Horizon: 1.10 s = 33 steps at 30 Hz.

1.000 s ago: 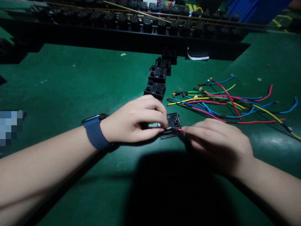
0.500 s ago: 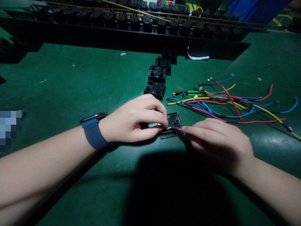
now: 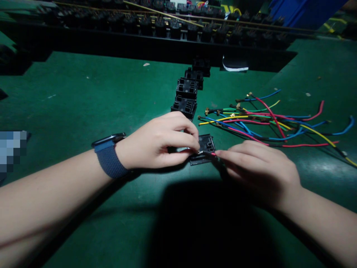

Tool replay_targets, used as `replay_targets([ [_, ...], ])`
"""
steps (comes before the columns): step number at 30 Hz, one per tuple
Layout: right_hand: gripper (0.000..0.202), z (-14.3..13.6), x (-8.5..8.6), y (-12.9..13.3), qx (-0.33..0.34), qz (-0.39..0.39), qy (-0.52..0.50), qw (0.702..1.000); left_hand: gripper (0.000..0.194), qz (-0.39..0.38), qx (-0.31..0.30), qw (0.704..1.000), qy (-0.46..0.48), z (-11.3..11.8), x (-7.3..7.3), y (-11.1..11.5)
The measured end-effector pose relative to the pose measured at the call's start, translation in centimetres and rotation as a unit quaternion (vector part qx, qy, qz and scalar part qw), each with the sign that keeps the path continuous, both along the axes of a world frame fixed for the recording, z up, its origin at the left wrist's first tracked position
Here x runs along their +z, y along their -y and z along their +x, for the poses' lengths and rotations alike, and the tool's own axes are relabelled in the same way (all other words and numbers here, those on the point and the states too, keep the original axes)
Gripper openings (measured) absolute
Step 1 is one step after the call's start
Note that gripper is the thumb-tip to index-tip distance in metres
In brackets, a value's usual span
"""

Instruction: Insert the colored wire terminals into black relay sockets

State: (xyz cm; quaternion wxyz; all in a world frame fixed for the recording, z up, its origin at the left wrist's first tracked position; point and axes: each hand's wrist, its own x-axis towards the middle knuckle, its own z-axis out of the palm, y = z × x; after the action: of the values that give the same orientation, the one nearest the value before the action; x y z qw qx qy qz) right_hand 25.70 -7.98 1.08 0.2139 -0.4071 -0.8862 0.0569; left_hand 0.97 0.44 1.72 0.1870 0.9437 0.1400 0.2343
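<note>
A small black plastic housing (image 3: pixel 205 143) with raised slots lies on the green surface between my hands. My left hand (image 3: pixel 170 139) is closed at its left side, thumb and fingertips gripping its edge; the fingertips hide that end. My right hand (image 3: pixel 259 169) pinches a red wire (image 3: pixel 213 153), whose black-sleeved end reaches across the front part of the housing towards my left fingertips. Whether the wire's metal tip sits in a slot I cannot tell. Just beyond my left hand, several similar black housings (image 3: pixel 186 86) stand in a row.
Loose coloured wires (image 3: pixel 251 121) with metal terminals are spread at the right. Along the back runs a long black rack (image 3: pixel 156 42) filled with black parts. A blue bin (image 3: pixel 301 13) is at the far right, and a blurred-out object (image 3: pixel 12 152) at the left edge.
My left wrist has shifted very slightly to the left. Both hands keep their grips, and the housing and wire show no clear movement.
</note>
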Motion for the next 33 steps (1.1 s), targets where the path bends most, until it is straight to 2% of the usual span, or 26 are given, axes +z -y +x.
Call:
replay_targets([
  [21, 0.021, 0.0, -0.1, -0.1, 0.002, -0.005, 0.000, 1.000, 0.017, 0.021, -0.004, 0.999, -0.026, -0.1, 0.2, -0.1],
  [29, 0.021, 0.0, -0.1, -0.1, 0.007, -0.001, 0.012, 1.000, 0.007, -0.034, 0.010, 0.999, 0.035, 0.0, -0.6, 0.0],
  [33, 0.020, 0.0, -0.4, -0.1, 0.003, -0.009, 0.012, 1.000, 0.010, -0.041, 0.024, 0.998, 0.049, -0.1, -0.8, -0.1],
])
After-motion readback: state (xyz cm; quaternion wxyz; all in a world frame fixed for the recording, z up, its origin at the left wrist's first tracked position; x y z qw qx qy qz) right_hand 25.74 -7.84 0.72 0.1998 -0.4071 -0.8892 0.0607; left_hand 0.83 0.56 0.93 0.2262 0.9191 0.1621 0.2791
